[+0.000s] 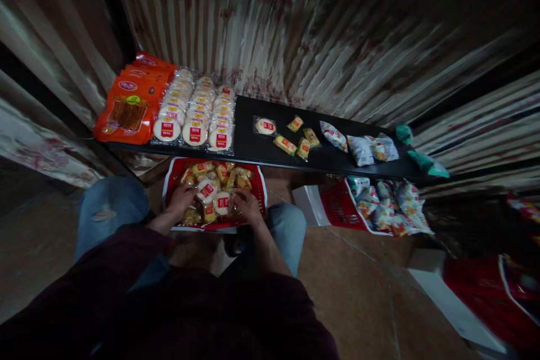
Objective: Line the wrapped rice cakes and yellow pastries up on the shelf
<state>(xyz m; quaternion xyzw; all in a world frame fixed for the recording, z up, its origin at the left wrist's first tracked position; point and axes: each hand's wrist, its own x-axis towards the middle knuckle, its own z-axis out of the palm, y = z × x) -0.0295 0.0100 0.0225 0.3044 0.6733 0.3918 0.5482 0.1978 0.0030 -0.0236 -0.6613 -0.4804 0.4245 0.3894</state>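
Observation:
A red basket [258, 187] full of wrapped round and yellow snack packs stands on the floor between my knees. My left hand [180, 201] reaches into it, fingers curled around a round white snack pack [206, 190] with a red label. My right hand [247, 204] is in the basket too, fingers closed on another round pack [223, 203]. Above the basket runs a black shelf [329, 158]. Rows of the same round packs [196, 113] lie on its left part.
Orange flat packs [129, 109] are stacked at the shelf's left end. Loose yellow packs [295, 143] and white bags [366, 148] lie further right. A second red basket [337, 208] with bags stands on the floor at right. Corrugated metal wall behind.

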